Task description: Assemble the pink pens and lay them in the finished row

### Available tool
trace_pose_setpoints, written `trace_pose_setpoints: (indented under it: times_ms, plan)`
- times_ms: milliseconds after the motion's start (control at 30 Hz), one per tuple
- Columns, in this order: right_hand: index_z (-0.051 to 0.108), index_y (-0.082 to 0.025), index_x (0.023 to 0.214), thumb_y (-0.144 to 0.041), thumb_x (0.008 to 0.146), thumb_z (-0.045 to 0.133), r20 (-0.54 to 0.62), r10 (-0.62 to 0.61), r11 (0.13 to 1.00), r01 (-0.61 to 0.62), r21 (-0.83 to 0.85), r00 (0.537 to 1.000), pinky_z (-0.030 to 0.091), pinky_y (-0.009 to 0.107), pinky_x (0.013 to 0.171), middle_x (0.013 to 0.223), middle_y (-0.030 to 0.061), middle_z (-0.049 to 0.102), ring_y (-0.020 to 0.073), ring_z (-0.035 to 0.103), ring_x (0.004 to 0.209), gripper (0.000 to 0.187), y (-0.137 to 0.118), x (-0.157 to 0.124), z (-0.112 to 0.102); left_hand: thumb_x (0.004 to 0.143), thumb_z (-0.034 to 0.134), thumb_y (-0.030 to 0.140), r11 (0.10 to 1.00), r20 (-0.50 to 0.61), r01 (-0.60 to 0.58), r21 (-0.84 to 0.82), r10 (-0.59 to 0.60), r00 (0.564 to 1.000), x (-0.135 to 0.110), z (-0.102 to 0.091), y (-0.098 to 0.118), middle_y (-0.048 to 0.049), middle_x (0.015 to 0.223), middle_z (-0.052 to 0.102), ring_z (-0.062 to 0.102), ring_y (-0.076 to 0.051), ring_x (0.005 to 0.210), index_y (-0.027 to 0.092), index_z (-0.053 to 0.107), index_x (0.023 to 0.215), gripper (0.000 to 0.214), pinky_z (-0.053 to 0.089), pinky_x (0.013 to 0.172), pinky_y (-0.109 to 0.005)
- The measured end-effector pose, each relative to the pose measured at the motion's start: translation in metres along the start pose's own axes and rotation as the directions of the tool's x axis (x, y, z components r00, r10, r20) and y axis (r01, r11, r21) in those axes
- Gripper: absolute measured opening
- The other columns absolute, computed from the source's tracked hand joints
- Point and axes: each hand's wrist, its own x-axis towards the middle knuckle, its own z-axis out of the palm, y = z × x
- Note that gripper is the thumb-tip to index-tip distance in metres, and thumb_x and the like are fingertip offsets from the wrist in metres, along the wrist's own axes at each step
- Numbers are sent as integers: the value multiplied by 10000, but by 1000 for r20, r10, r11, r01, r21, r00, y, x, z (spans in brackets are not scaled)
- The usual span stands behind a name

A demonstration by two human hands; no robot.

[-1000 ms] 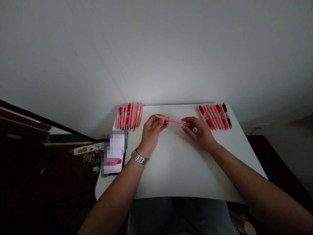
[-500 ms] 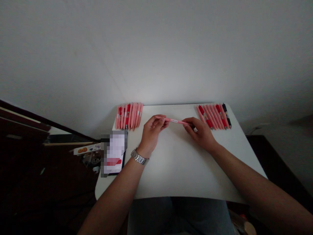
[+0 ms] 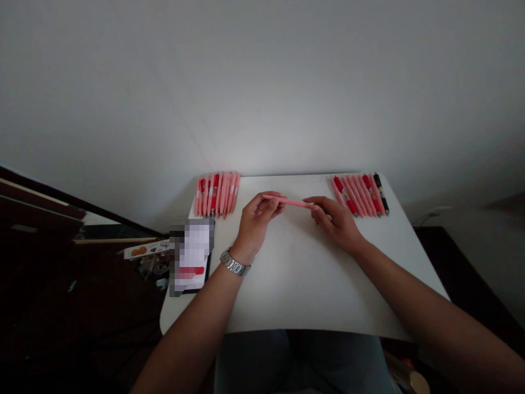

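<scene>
A pink pen (image 3: pixel 292 202) is held level above the white table (image 3: pixel 303 284), between both hands. My left hand (image 3: pixel 257 221) pinches its left end, with a silver watch on that wrist. Its right end sits in the closed fingers of my right hand (image 3: pixel 336 221). A row of several pink and red pens (image 3: pixel 217 193) lies at the table's far left. Another row of several pink, red and black pens (image 3: pixel 361 194) lies at the far right, just beyond my right hand.
A blurred white and red card on a dark holder (image 3: pixel 192 254) lies at the table's left edge. A plain wall (image 3: pixel 262 82) rises right behind the table. Dark furniture and clutter (image 3: pixel 82 246) fill the left side. My lap (image 3: pixel 299 361) is under the near edge.
The pen has turned slightly in my fingers and my right hand has shifted its grip a little. The hands stay in the same place.
</scene>
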Motion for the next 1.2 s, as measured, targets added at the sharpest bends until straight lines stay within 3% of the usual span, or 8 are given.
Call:
trace_pose_setpoints:
  times_ms: [67,133,267,667,1033,1200]
  plan:
    - [612,-214,1229,-467,995,558,-32,-10,1000,10,-1,999,484,289,612,891,45,661,158,601,687,349,2,-1,3,862,769,381,1000,-28,4,-4,-4,1000,1,-1,-1,-56,1002,725,695,-146,937,196,730,1028,252,584,925,-311]
    - [614,-221,1194,-461,960,616,-58,-25,1000,24,-16,998,493,282,604,893,41,662,155,600,683,336,4,-1,5,848,782,396,1000,-50,8,-7,-9,999,1,-2,-1,-50,975,723,698,-145,918,195,730,1024,272,586,913,-312]
    - [639,-203,1071,-444,992,564,-52,-4,1000,3,-26,999,479,275,585,834,47,665,154,593,670,264,2,0,4,838,791,402,1000,-43,9,-1,-9,999,2,-2,-2,-56,985,727,699,-149,922,187,734,1011,282,584,914,-317]
    - [626,-189,1045,-462,1033,480,9,30,1000,-30,-6,1000,422,275,564,770,35,615,152,547,646,310,2,0,1,883,755,349,1000,10,-11,22,10,1000,2,-4,-5,-54,1005,721,684,-131,944,179,730,1021,221,572,933,-285]
    - [618,-211,1163,-474,974,602,-43,80,989,-73,131,996,499,299,626,856,29,642,152,627,683,325,5,-1,4,853,785,328,999,-29,5,-36,-6,1000,1,0,-1,-50,1006,719,688,-136,954,169,710,1010,235,580,938,-306]
    - [621,-215,1095,-462,978,609,-72,83,979,-68,194,994,511,287,613,809,11,641,139,643,657,274,6,0,3,846,787,318,999,-15,23,-47,-24,1000,1,1,0,-41,975,723,702,-136,923,168,685,998,237,579,938,-318]
